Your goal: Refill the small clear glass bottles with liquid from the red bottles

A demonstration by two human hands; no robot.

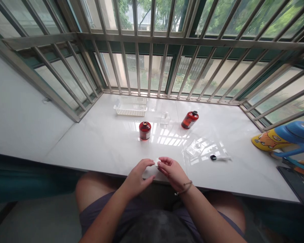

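Note:
My hands meet above the front edge of a white marble sill (96, 145). A small white object (157, 163) sits at their fingertips, partly hidden. My right hand (172, 172), with a thin bracelet on its wrist, pinches it. My left hand (139, 175) is curled, its fingertips against the object's left side. Farther back, a red bottle (145, 131) stands upright, its top open or dark. Another red bottle (190, 119) with a black cap lies tilted to the right of it.
A white plastic basket (130, 109) and a clear cube (165, 118) stand near the barred window. A clear plastic bag (194, 148) and a black-tipped stick (213, 157) lie to the right. Farther right are a blue-and-yellow toy figure (281, 138) and a dark tablet (294, 182).

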